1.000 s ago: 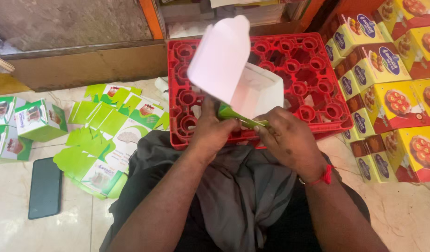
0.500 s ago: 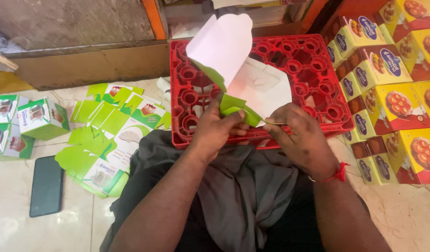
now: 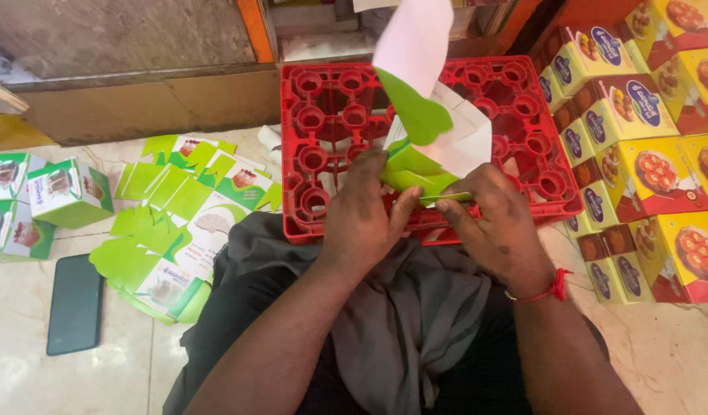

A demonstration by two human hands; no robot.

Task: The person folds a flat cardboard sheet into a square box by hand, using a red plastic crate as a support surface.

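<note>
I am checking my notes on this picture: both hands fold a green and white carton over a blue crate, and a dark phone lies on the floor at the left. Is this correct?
Not quite: the crate is red, not blue, as the head view shows. The rest holds: the left hand and the right hand fold a green and white carton over it, and a dark phone lies on the floor at the left.

Green-and-white carton blank (image 3: 427,146), half folded, white inside showing, held over red crate between left hand (image 3: 361,219) and right hand (image 3: 496,227). Flat green-and-white blanks (image 3: 177,223) fanned in loose heap on floor at left. Assembled green-and-white boxes (image 3: 43,200) at far left edge. Yellow-and-red boxes (image 3: 646,146) with blue ovals stacked at right. Dark phone (image 3: 75,303), screen off, flat on floor beside heap.
</note>
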